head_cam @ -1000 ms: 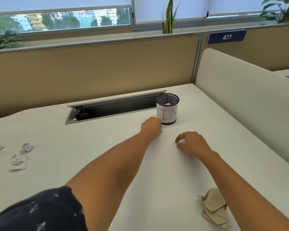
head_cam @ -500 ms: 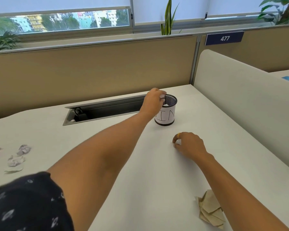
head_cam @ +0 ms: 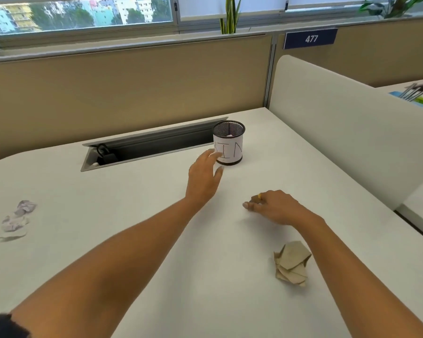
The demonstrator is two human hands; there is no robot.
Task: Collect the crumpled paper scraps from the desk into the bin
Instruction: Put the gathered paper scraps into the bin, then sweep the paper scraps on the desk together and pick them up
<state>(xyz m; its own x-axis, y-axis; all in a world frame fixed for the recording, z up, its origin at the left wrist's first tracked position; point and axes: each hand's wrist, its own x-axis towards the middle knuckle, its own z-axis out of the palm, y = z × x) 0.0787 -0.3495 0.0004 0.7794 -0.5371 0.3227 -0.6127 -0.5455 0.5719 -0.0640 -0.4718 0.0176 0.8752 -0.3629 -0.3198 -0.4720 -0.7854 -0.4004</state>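
Observation:
A black mesh bin (head_cam: pixel 228 145) wrapped in white paper marked "BIN" stands at the back of the white desk (head_cam: pixel 132 203); a pale scrap shows inside it. My left hand (head_cam: pixel 203 178) hovers just left of the bin's base, fingers apart and empty. My right hand (head_cam: pixel 274 207) rests on the desk in front of the bin, fingers curled under, nothing visible in it. A crumpled brown paper (head_cam: pixel 292 263) lies near my right forearm. At the far left lie pale crumpled scraps (head_cam: pixel 26 207) (head_cam: pixel 14 223) and a flatter one (head_cam: pixel 12 236).
A grey cable slot (head_cam: pixel 152 145) with a black plug is sunk into the desk left of the bin. A white divider (head_cam: pixel 352 142) walls the right side and a tan partition (head_cam: pixel 132 93) the back. The desk's right edge drops off past the divider.
My left hand went from the desk up to the bin's rim with a scrap, then came back down and left; it is now open and empty. The right hand barely moved.

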